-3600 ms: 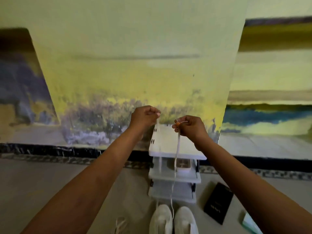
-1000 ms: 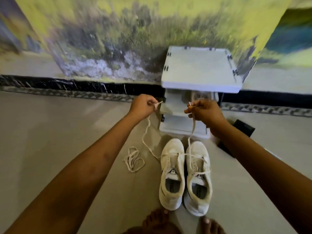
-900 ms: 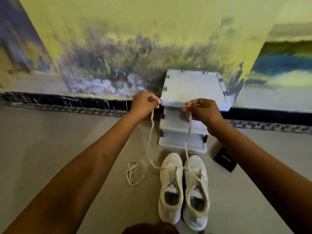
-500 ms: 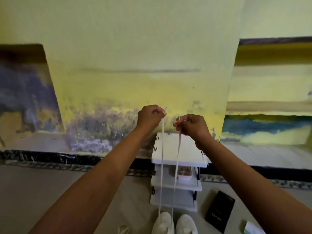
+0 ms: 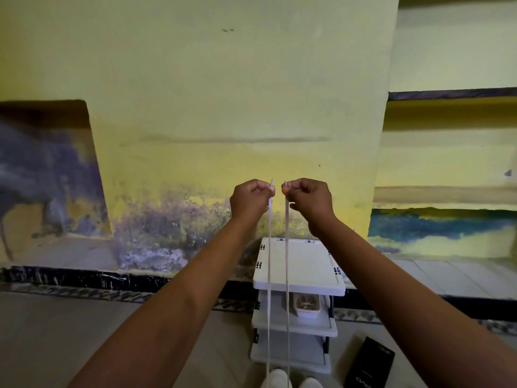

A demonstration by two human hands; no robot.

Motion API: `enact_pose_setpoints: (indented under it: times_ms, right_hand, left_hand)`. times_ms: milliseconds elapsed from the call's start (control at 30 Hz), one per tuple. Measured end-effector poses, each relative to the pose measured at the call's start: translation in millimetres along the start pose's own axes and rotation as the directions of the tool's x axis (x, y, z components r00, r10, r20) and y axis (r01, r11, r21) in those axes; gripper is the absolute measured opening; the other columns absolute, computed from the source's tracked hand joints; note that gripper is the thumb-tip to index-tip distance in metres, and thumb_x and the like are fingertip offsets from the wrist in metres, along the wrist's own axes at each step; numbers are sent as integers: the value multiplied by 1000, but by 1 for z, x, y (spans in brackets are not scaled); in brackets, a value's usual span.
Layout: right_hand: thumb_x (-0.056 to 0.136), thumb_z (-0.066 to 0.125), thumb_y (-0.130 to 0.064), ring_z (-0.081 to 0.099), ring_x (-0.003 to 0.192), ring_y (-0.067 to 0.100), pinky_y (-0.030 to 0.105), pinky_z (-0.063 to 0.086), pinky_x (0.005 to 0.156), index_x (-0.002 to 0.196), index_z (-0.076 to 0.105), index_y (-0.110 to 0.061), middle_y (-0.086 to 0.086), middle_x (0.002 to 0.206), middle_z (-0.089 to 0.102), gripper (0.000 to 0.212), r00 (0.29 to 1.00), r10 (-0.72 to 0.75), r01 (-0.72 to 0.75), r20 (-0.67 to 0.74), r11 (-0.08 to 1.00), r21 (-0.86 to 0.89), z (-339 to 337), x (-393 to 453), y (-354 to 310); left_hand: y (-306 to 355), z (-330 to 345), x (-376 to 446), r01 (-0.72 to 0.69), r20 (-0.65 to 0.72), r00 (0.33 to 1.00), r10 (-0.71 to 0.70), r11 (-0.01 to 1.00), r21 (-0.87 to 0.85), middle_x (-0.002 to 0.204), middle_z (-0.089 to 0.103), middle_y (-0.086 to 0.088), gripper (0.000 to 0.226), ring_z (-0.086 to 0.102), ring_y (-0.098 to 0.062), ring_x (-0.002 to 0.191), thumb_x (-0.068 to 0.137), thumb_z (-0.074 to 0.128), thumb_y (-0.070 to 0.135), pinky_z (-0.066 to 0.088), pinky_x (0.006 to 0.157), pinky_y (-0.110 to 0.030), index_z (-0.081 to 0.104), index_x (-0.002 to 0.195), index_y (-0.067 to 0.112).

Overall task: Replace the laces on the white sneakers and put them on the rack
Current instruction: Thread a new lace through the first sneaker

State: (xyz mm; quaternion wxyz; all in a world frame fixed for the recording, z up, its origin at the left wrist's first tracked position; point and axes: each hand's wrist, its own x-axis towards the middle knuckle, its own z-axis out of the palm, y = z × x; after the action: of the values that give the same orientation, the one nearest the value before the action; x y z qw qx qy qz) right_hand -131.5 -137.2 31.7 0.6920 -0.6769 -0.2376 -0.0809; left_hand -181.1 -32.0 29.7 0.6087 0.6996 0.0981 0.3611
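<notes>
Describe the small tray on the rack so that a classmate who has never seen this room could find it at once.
Against the yellow wall stands a white rack with three shelves. The small tray sits on the middle shelf, towards the right. It is the only thing seen on the rack.

Dim, soft yellowish light; sharp centre, wide-angle bending at edges.
</notes>
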Motion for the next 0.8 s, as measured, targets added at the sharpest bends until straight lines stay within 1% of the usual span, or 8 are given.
enact_pose_setpoints:
  times_ms: [100,200,267,400,533,633,700,800]
  right_hand:
    - [84,66,-5,58,72,17,37,51,79,88,70,-5,9,78,65,6,999,-3,4,-32,1000,7,2,2,3]
    - [83,66,-3,53,63,14,32,47,73,89,71,-2,7,70,62,8,999,14,-14,-37,1000,-6,3,3,10]
    - [83,65,-2,54,65,16,32,46,74,90,71,-1,7,70,61,9,999,34,-35,-35,999,-21,2,4,17]
    - [84,64,0,57,70,21,32,48,72,91,70,1,8,69,61,10,996,83,-84,-34,996,-14,0,3,31]
    - [85,63,1,55,63,16,26,48,64,95,69,4,6,67,60,12,994,95,-95,-46,995,15,-1,10,36]
    - [85,63,1,54,61,14,23,48,62,94,69,3,6,66,59,11,995,81,-79,-64,996,31,1,21,32]
    - [85,63,1,54,61,15,24,48,63,94,69,4,6,66,59,12,996,66,-64,-65,997,35,3,27,29]
    - [85,63,1,55,65,19,31,49,70,93,69,3,7,66,60,11,998,53,-52,-46,998,27,7,32,34]
  left_hand:
    - [-4,0,3,-6,-9,1000,6,1000,17,82,64,-10,5,53,-18,69,86,63,9,51,65,-28,67,83,8]
    - [-12,-1,8,26,-51,998,-23,998,50,83,65,-11,4,55,-22,73,85,65,10,54,82,-39,67,82,7]
    - [-18,-2,10,53,-80,996,-48,997,64,86,66,-13,5,56,-22,76,84,65,10,54,87,-44,68,82,7]
    - [-24,-6,16,67,-118,991,-60,996,60,98,69,-18,7,59,-24,82,85,65,10,53,88,-45,66,79,9]
    - [-21,-8,28,57,-126,991,-49,997,58,94,66,-18,6,57,-24,80,86,64,6,54,87,-45,64,80,7]
    - [-19,-5,37,49,-128,991,-41,997,60,91,65,-16,4,56,-23,77,86,64,5,54,86,-43,64,82,5]
    - [-18,-3,41,39,-128,991,-32,998,52,89,64,-15,5,56,-23,74,85,64,4,55,83,-42,65,81,6]
    - [-24,1,42,8,-80,997,0,995,96,87,66,-16,6,56,-23,72,85,65,7,55,79,-40,65,79,7]
